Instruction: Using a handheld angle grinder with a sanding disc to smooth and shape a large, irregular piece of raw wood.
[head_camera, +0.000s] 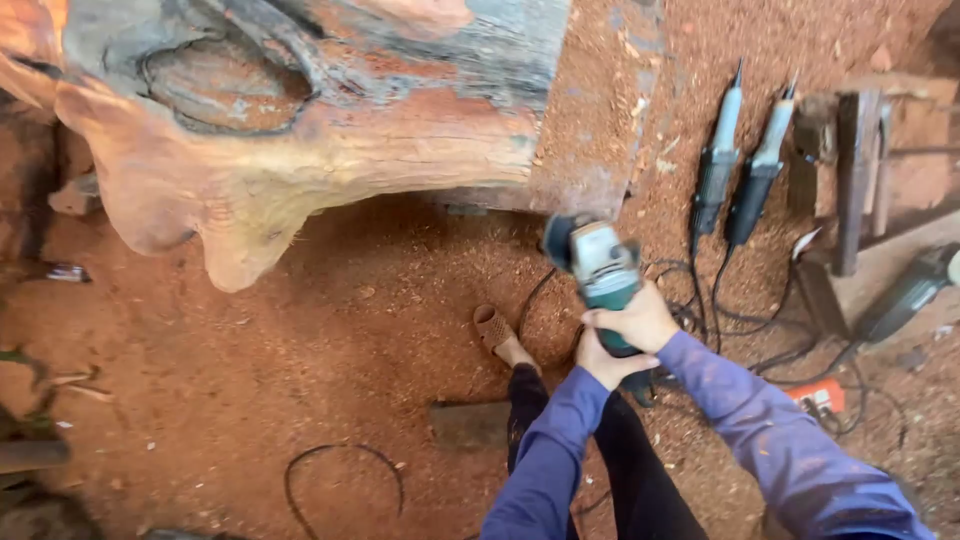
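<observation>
Gripping grinder (603, 272) body w/ right hand (640, 318), left hand (603, 362) clamping just behind, tool held mid-air over sawdust floor (300, 380), below big log (300, 130). Looking heavy-ish, rigid; holding at body, keeping clear of disc end. Two spare grinders (740, 170) lying nearby.

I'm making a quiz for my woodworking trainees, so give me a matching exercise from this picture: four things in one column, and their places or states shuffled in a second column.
Things:
1. Teal and grey angle grinder
2. Two slim grey and black die grinders
3. Large carved reddish wood trunk
4. Small orange box

Places or states:
A. Fills the upper left
B. On the sawdust among black cables, lower right
C. Gripped by both hands, left hand and right hand
D. Lying side by side on the ground, upper right

Pairs: 1-C, 2-D, 3-A, 4-B
</observation>
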